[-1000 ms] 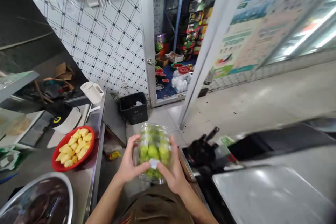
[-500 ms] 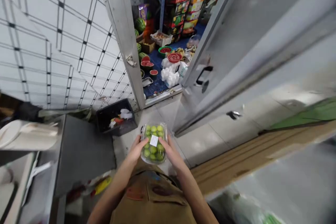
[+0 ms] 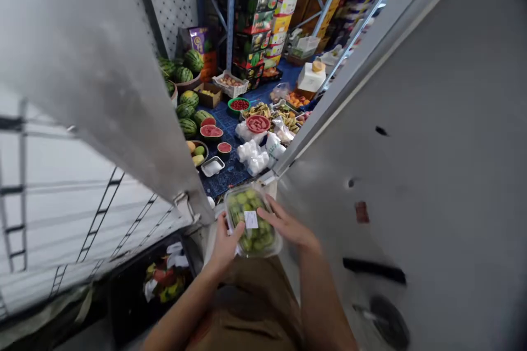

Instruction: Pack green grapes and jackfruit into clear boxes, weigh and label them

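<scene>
**Q:** What do we have in our hands?

**A:** We hold a clear plastic clamshell (image 3: pixel 263 244) full of small green fruit (image 3: pixel 253 238), with a white label (image 3: pixel 251 219) on its lid. It sits tilted in front of our brown apron (image 3: pixel 251 307).

**Q:** How do our hands sit on it?

**A:** Our left hand (image 3: pixel 224 247) closes narrowly around the near left edge, and our right hand (image 3: pixel 288 225) lies across the top right corner with its fingers (image 3: pixel 274 211) spread. Together they hold the clamshell firmly between them.

**Q:** And what do we see around it?

**A:** We look through a doorway between grey metal door panels (image 3: pixel 86 77). Just below our left hand stands a black bin (image 3: pixel 132 307) with colourful scraps (image 3: pixel 164 279) inside. Past the clamshell, a blue mat (image 3: pixel 226 120) carries white bags (image 3: pixel 252 156), a steel tray (image 3: pixel 213 166), a halved watermelon (image 3: pixel 211 132) and whole watermelons (image 3: pixel 187 115).

**Q:** Anything further back?

**A:** Yes, we see printed fruit cartons (image 3: pixel 257 22) stacked against a blue metal shelf upright (image 3: pixel 230 5).
</scene>
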Motion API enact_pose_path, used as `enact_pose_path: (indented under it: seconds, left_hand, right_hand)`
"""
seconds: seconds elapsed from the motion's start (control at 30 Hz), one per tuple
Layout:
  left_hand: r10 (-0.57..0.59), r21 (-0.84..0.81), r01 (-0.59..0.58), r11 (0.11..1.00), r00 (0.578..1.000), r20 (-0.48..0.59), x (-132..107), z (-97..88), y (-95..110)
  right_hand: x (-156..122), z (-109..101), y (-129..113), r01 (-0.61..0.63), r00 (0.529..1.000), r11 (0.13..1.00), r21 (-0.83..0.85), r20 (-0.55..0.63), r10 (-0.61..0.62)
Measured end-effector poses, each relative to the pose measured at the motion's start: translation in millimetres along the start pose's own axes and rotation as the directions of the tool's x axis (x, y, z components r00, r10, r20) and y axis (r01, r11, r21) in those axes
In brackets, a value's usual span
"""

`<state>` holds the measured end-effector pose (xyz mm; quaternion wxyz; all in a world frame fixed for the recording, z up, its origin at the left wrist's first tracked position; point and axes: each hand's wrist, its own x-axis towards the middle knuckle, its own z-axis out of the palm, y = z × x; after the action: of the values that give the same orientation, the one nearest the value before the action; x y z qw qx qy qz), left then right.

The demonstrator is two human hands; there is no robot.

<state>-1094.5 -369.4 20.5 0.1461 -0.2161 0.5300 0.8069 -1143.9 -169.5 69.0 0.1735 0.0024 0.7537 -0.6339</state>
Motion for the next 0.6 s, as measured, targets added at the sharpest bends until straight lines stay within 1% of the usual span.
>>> enact_pose_path:
  seconds: [0.1, 0.17, 0.23, 0.3, 0.37, 0.47, 0.53, 0.6]
  left_hand:
    - [0.043, -0.050, -0.047, 0.998, 0.995, -0.091, 80, 44.6, 4]
    - [0.053, -0.107, -0.074, 0.991, 0.981, -0.188, 138, 70.9, 9]
    - [0.059, -0.150, -0.109, 0.983, 0.951, -0.305, 195, 95.0, 24]
    - [0.040, -0.183, -0.123, 0.975, 0.914, -0.405, 242, 117.6, 52]
    - [0.031, -0.210, -0.143, 0.967, 0.888, -0.460, 276, 139.2, 90]
    - [0.071, -0.230, -0.219, 0.948, 0.852, -0.518, 306, 167.7, 146]
    - [0.086, -0.255, -0.263, 0.930, 0.833, -0.546, 321, 181.1, 175]
    - [0.075, -0.312, -0.288, 0.905, 0.832, -0.550, 337, 187.4, 197]
  right_hand:
    - [98, -54, -9, -0.021, 0.999, 1.000, -0.015, 0.029, 0.021]
    - [171, -83, -9, -0.044, 0.993, 0.998, -0.045, 0.109, 0.048]
    - [243, -106, -8, -0.052, 0.971, 0.997, -0.064, 0.228, 0.065]
    - [306, -124, -13, -0.066, 0.940, 0.995, -0.075, 0.329, 0.087]
    - [355, -140, -26, -0.077, 0.915, 0.992, -0.101, 0.389, 0.111]
    - [407, -162, -62, -0.059, 0.884, 0.989, -0.137, 0.454, 0.116]
    - [434, -171, -91, -0.052, 0.859, 0.988, -0.147, 0.497, 0.119]
    - [462, -172, -117, -0.048, 0.839, 0.985, -0.165, 0.529, 0.129]
